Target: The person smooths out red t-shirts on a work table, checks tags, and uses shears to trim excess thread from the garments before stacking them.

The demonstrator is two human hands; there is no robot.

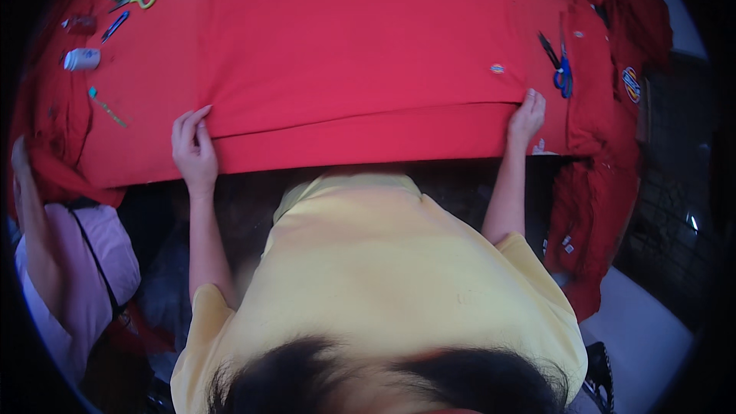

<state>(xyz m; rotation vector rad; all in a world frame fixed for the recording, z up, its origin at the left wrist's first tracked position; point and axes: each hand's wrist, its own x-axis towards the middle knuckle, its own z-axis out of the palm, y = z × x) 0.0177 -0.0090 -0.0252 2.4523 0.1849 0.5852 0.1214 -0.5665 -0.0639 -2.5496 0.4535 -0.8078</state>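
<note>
As I view it remotely, one red garment [360, 54], flat along the bench's [153, 115] front edge.
Step in hand, I judge: levelling the hem [368, 140]; next move calls for even tension. Left hand [195, 149]: fingers loosely bent, garment's left edge; right hand [527, 117]: fingers together, right edge; pinch, I cannot tell. Finish: matte, smooth; long crease; oval badge [497, 69].

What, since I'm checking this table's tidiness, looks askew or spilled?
No spill shows. The red cloth's front strip looks askew: narrower by the left hand than by the right hand, though lens distortion may contribute.
</note>
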